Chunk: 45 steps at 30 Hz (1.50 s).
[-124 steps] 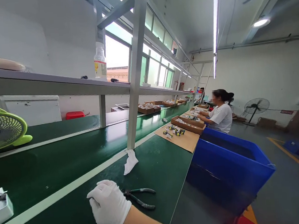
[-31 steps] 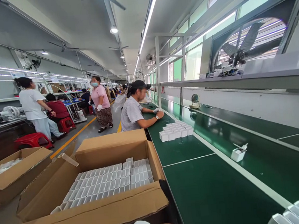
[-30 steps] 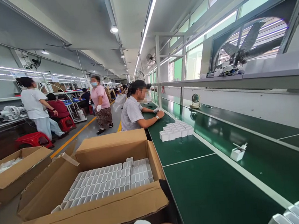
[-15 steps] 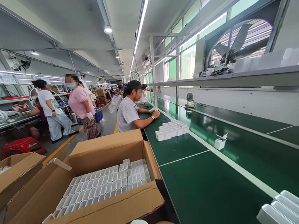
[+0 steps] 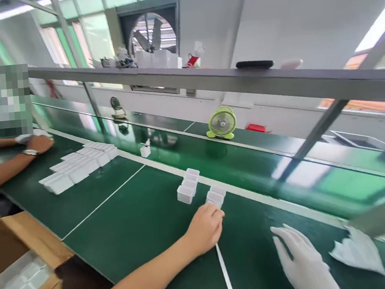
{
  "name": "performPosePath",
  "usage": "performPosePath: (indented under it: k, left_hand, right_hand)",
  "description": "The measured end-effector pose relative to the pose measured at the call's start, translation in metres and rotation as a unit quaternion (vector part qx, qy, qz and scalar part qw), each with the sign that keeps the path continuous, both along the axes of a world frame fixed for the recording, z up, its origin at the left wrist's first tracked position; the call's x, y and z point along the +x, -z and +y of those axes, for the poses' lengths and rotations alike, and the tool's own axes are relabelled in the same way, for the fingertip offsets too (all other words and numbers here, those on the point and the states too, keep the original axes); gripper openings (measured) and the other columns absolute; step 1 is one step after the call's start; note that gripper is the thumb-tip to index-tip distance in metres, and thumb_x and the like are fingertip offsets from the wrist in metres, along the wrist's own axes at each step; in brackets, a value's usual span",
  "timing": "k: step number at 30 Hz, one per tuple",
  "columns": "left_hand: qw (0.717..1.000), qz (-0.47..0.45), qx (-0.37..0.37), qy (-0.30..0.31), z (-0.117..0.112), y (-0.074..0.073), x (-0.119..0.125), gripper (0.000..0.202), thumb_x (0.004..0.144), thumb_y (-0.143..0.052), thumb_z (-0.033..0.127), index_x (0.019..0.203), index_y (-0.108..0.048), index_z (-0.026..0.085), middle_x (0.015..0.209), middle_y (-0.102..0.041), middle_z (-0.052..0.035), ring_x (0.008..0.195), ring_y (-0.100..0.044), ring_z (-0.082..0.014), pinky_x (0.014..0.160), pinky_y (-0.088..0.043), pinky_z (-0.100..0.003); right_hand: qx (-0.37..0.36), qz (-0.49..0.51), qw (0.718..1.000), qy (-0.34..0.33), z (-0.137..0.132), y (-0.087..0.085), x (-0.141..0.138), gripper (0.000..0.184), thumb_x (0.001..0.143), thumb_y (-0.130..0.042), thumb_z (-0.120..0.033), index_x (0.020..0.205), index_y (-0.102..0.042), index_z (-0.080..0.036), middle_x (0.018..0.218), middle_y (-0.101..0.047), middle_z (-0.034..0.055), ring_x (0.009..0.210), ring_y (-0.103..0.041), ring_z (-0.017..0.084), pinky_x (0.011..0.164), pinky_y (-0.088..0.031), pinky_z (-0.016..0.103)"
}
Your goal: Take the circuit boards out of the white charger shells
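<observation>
On the near edge of the green bench [image 5: 145, 220], the right hand [image 5: 302, 261], in a white glove, lay flat and open, palm down, fingers spread, holding nothing. A crumpled white cloth [image 5: 357, 251] lay just beside it to the right, apart from the fingers. To the left, the bare left hand [image 5: 204, 226] rested on the bench with its fingers curled. Its fingertips touched the nearer of two small white plastic tubs [image 5: 215, 196]; whether they pinched that tub could not be told.

Just beside this pair, a short row of tubs [image 5: 189, 184] stood against the white strip edging the conveyor belt [image 5: 248, 166]. At lower left, an open cardboard carton [image 5: 35, 241] held packed trays. Farther left, a block of white tubs [image 5: 76, 166] sat near a co-worker's forearm [image 5: 2, 168], which wore a wristwatch. A lone tub [image 5: 145, 150] stood on the belt. Beyond it were a lime-green desk fan [image 5: 222, 123] and a red object [image 5: 256, 127], and an overhead shelf rail [image 5: 207, 78] crossed above them.
</observation>
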<state>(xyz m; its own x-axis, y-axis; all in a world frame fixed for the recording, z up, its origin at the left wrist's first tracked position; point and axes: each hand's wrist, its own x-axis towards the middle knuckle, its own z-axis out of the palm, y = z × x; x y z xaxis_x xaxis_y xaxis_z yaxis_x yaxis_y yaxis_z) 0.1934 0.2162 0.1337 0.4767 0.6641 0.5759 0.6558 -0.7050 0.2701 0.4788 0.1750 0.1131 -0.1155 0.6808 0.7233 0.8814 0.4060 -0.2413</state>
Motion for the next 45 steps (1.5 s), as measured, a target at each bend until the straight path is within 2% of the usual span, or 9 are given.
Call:
performPosePath:
  k: [3, 7, 16, 21, 27, 34, 37, 40, 45]
  left_hand:
    - [0.999, -0.042, -0.014, -0.005, 0.0, -0.003, -0.001, 0.017, 0.092, -0.047, 0.006, 0.097, -0.056, 0.02, 0.093, -0.061, -0.0067, 0.088, -0.057, -0.0234, 0.08, -0.052, -0.041]
    - [0.996, -0.066, -0.041, -0.033, 0.006, -0.005, -0.002, 0.006, 0.094, -0.054, 0.016, 0.099, -0.055, 0.019, 0.099, -0.06, -0.007, 0.093, -0.057, -0.0252, 0.083, -0.051, -0.043]
    - [0.993, -0.02, -0.095, -0.071, 0.014, -0.009, -0.014, 0.049, 0.078, -0.078, 0.032, 0.115, -0.048, 0.02, 0.116, -0.056, -0.008, 0.108, -0.056, -0.0295, 0.092, -0.052, -0.047]
    - [0.991, 0.003, -0.104, -0.079, 0.017, -0.013, -0.019, 0.048, 0.076, -0.07, 0.022, 0.119, -0.048, 0.021, 0.124, -0.053, -0.0101, 0.113, -0.055, -0.0315, 0.095, -0.052, -0.049]
    - [0.99, 0.029, -0.116, -0.077, 0.02, -0.008, -0.022, 0.055, 0.076, -0.059, 0.01, 0.127, -0.046, 0.023, 0.13, -0.053, -0.0108, 0.107, -0.062, -0.0298, 0.086, -0.057, -0.046]
    - [0.987, -0.004, -0.12, -0.105, 0.028, 0.006, -0.019, 0.055, 0.087, -0.071, 0.037, 0.131, -0.043, 0.021, 0.133, -0.049, -0.014, 0.094, -0.066, -0.0248, 0.074, -0.06, -0.039]
    - [0.988, -0.01, -0.112, -0.102, 0.03, 0.011, -0.016, 0.049, 0.09, -0.068, 0.035, 0.13, -0.046, 0.02, 0.132, -0.049, -0.0153, 0.101, -0.065, -0.0269, 0.082, -0.06, -0.042]
    - [0.991, -0.008, -0.094, -0.09, 0.031, 0.012, -0.015, 0.051, 0.091, -0.064, 0.033, 0.136, -0.044, 0.021, 0.142, -0.046, -0.0175, 0.124, -0.056, -0.0342, 0.101, -0.052, -0.052]
    - [0.994, 0.021, -0.099, -0.051, 0.034, 0.013, -0.018, 0.088, 0.078, -0.056, 0.009, 0.157, -0.02, 0.027, 0.164, -0.03, -0.0116, 0.151, -0.027, -0.039, 0.119, -0.03, -0.064]
  right_hand:
    - [-0.063, -0.062, 0.996, 0.008, -0.011, -0.004, 0.003, 0.027, 0.107, -0.04, -0.039, 0.118, -0.06, -0.026, 0.113, -0.069, 0.0083, 0.118, -0.061, 0.033, 0.097, -0.055, 0.055]
    - [-0.102, -0.063, 0.993, 0.019, -0.016, -0.01, -0.005, 0.022, 0.107, -0.042, -0.028, 0.121, -0.058, -0.023, 0.115, -0.068, 0.007, 0.124, -0.056, 0.031, 0.104, -0.051, 0.054]
    - [-0.117, -0.06, 0.991, 0.022, -0.016, -0.012, -0.003, 0.021, 0.105, -0.044, -0.023, 0.12, -0.06, -0.02, 0.115, -0.068, 0.0079, 0.123, -0.056, 0.032, 0.104, -0.051, 0.055]
    - [-0.13, -0.06, 0.989, 0.02, -0.017, -0.011, -0.005, 0.022, 0.105, -0.044, -0.022, 0.12, -0.06, -0.021, 0.117, -0.067, 0.0077, 0.126, -0.054, 0.033, 0.105, -0.051, 0.056]
    - [-0.14, -0.062, 0.988, 0.022, -0.017, -0.012, -0.007, 0.023, 0.105, -0.043, -0.021, 0.121, -0.059, -0.021, 0.118, -0.067, 0.0075, 0.128, -0.053, 0.033, 0.105, -0.051, 0.058]
    - [-0.128, -0.055, 0.99, 0.019, -0.017, -0.013, -0.005, 0.022, 0.105, -0.042, -0.022, 0.12, -0.059, -0.022, 0.117, -0.067, 0.0087, 0.128, -0.053, 0.035, 0.105, -0.051, 0.06]
    - [-0.128, -0.051, 0.99, 0.021, -0.017, -0.012, -0.004, 0.022, 0.106, -0.042, -0.023, 0.12, -0.059, -0.022, 0.117, -0.067, 0.008, 0.128, -0.052, 0.034, 0.105, -0.051, 0.061]
    - [-0.137, -0.05, 0.989, 0.02, -0.018, -0.012, -0.004, 0.023, 0.106, -0.042, -0.024, 0.121, -0.059, -0.023, 0.119, -0.067, 0.0074, 0.129, -0.052, 0.034, 0.105, -0.051, 0.062]
    - [-0.146, -0.064, 0.987, 0.013, -0.019, -0.011, -0.007, 0.023, 0.105, -0.044, -0.026, 0.122, -0.06, -0.024, 0.121, -0.067, 0.0077, 0.131, -0.052, 0.035, 0.105, -0.051, 0.063]
